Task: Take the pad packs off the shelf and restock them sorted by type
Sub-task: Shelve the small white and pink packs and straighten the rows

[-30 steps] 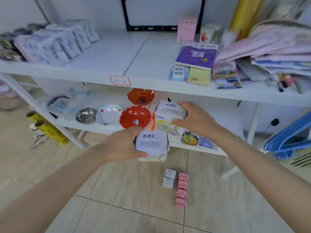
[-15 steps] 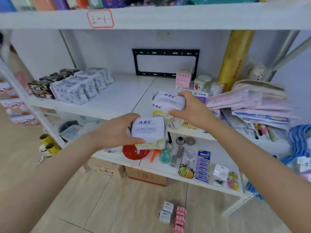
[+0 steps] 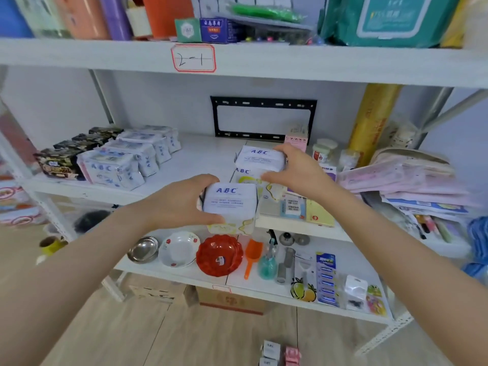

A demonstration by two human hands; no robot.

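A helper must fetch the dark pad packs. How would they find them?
Look at the middle shelf under the 2-1 label. At its far left stand two rows of pad packs; the dark packs form the leftmost row, black-patterned beside white ABC packs.

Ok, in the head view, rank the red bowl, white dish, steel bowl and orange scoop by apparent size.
1. red bowl
2. white dish
3. steel bowl and orange scoop, too alike to split: the scoop is longer but slimmer.
All share the lower shelf, so nearness hardly skews this.
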